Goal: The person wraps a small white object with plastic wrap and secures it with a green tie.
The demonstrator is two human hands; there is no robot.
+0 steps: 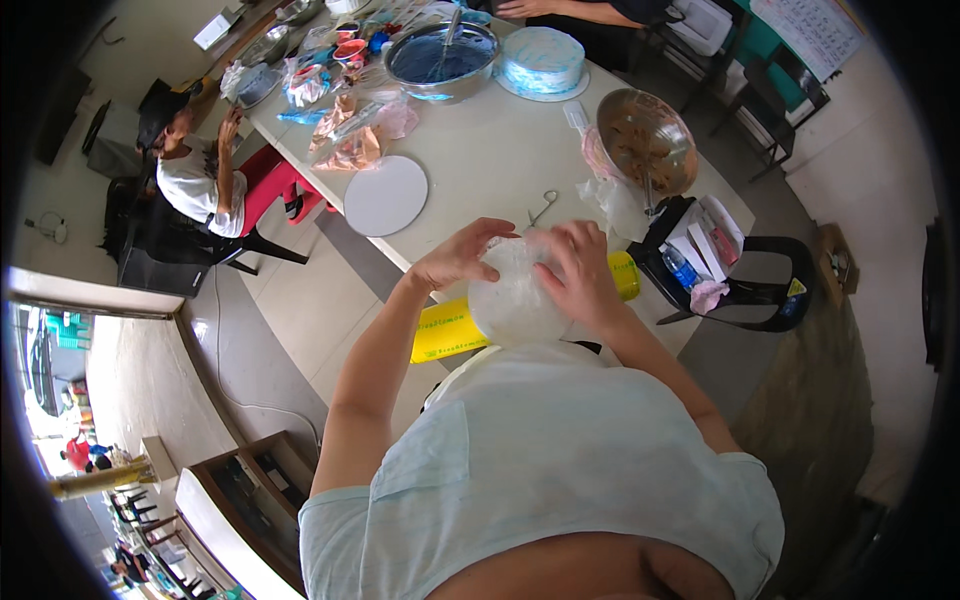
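Note:
Close to my body is a white round board, its upper part covered by crumpled clear plastic. My left hand curls round its upper left edge, thumb and fingers bent on the board and plastic. From the right, my right hand bends its fingers onto the plastic; they are slightly smeared by motion. A yellow tube-shaped roll with green print lies crosswise behind the board, showing on both sides of it. Scissors rest on the table just beyond my hands.
On the white table lie another round board, filled piping bags, a bowl of blue frosting, a blue-white cake and a bowl with brown remains. A black chair stands right; a seated person left.

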